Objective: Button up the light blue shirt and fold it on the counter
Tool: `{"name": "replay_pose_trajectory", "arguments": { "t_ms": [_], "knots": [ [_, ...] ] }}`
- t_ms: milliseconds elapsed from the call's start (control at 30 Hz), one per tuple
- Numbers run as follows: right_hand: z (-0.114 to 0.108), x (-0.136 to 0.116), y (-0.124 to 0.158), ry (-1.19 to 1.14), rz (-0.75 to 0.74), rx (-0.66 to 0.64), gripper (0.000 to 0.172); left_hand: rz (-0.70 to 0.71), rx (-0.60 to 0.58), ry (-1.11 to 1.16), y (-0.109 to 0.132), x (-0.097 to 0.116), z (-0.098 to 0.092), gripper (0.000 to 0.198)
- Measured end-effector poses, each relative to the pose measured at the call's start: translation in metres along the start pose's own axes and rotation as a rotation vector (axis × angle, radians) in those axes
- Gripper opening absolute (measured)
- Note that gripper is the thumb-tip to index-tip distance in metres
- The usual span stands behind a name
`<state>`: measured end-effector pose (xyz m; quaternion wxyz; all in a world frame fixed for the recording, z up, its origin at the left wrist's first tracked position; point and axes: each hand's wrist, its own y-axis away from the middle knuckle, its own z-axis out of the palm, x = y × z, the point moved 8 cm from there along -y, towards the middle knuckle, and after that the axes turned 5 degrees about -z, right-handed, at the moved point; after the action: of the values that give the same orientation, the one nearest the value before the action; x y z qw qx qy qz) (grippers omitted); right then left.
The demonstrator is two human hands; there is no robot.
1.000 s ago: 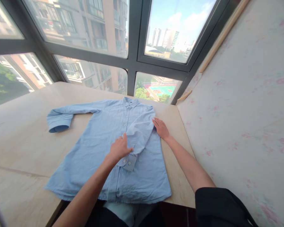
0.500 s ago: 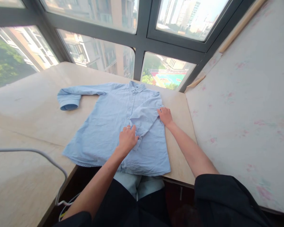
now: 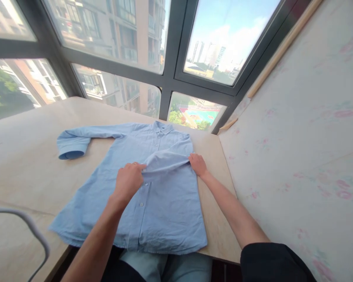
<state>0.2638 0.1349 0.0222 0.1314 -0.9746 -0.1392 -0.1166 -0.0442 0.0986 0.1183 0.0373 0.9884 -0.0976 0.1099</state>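
A light blue button-up shirt lies front side up, its collar toward the window and its hem at the near edge. One sleeve is folded across the chest. My left hand is closed on the cuff end of that sleeve, over the button placket. At the shirt's right side, my right hand grips the same sleeve by its fold. The other sleeve stretches out to the left, bent at the end, its cuff opening facing me.
The shirt rests on a pale stone-like ledge below grey-framed windows. A flower-patterned wall rises close on the right. A grey cable curves over the ledge at lower left.
My left hand has drawn the sleeve's cuff end leftward and up, so the sleeve now lies more crosswise over the chest. My right hand stays at the side fold. The view has tilted up.
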Motion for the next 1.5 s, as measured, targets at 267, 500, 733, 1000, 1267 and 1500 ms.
{"name": "replay_pose_trajectory", "arguments": {
  "t_ms": [267,500,733,1000,1267,1500],
  "knots": [
    [-0.004,0.007,0.000,-0.007,0.064,0.000,0.029,0.091,-0.146,-0.038,-0.019,0.008,0.046,0.048],
    [-0.013,0.028,-0.006,-0.054,0.127,0.032,0.025,0.246,-0.051,0.211,-0.091,0.084,0.046,0.048],
    [-0.009,0.040,-0.006,-0.186,0.206,0.110,0.016,0.351,-0.095,0.250,-0.193,0.162,0.081,0.043],
    [0.008,0.044,-0.001,-0.393,0.265,0.266,0.022,0.306,-0.084,0.263,-0.279,0.215,0.105,0.047],
    [0.015,0.043,0.009,-0.479,0.261,0.285,0.032,0.217,-0.152,0.275,-0.323,0.231,0.133,0.029],
    [0.010,0.046,0.025,-0.422,0.273,0.293,0.034,0.102,-0.193,0.356,-0.354,0.218,0.142,0.024]
  ]
}}
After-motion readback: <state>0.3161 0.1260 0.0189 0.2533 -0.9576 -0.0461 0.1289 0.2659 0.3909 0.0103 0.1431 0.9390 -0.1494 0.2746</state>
